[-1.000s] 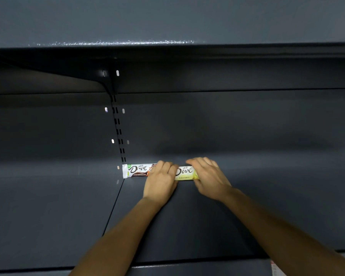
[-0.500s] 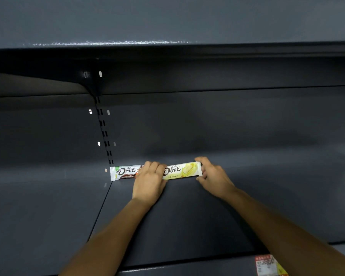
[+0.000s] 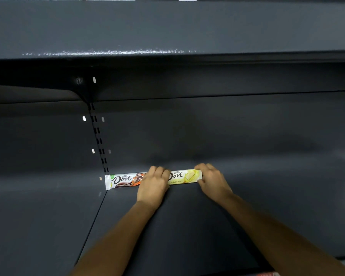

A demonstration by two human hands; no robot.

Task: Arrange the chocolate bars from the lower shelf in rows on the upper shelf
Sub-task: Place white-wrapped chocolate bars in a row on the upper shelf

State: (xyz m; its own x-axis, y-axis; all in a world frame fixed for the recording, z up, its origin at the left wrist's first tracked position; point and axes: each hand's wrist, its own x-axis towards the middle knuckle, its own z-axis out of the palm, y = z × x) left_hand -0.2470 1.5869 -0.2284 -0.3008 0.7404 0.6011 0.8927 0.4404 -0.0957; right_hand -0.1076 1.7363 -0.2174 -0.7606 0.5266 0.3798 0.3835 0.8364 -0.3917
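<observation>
Left hand [image 3: 153,186]: fingers curl over the seam, covering the brown bar [image 3: 124,179]'s near end, I judge to keep it from shifting. Right hand [image 3: 212,182] pinches the yellow bar [image 3: 184,176]'s far end, probably to butt it in line. Both bars lie beyond my knuckles, at the back of the shelf [image 3: 187,226]. A second ago the right hand covered more of the yellow wrapper.
</observation>
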